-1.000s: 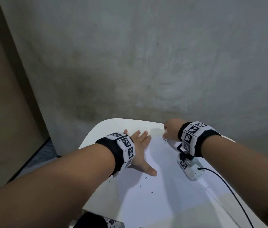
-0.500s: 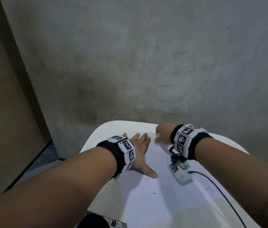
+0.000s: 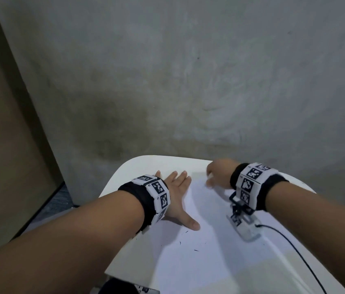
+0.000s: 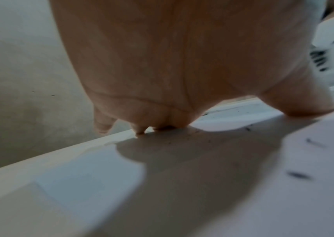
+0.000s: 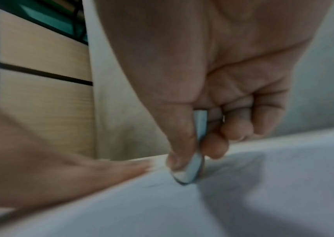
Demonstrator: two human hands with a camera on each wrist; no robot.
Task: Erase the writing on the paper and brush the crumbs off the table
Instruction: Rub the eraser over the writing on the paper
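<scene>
A white sheet of paper [image 3: 205, 247] lies on the white table [image 3: 146, 164]. My left hand [image 3: 178, 198] lies flat on the paper's left edge, fingers straight and thumb spread; its palm [image 4: 182, 64] fills the left wrist view. My right hand [image 3: 216, 175] is near the paper's far edge, blurred by motion. In the right wrist view its thumb and fingers pinch a small white eraser [image 5: 192, 170] whose dark-smudged tip touches the paper [image 5: 182, 208]. Dark eraser crumbs [image 3: 196, 250] dot the sheet below my left thumb.
A grey wall [image 3: 188, 81] stands close behind the table. A brown panel [image 3: 2, 145] is at the left. A black cable [image 3: 290, 245] runs from the right wrist camera mount over the table's right side. More crumbs [image 4: 297, 174] lie near my left hand.
My right hand with the eraser swept left, then back right along the paper's far edge. The left hand stayed flat in place.
</scene>
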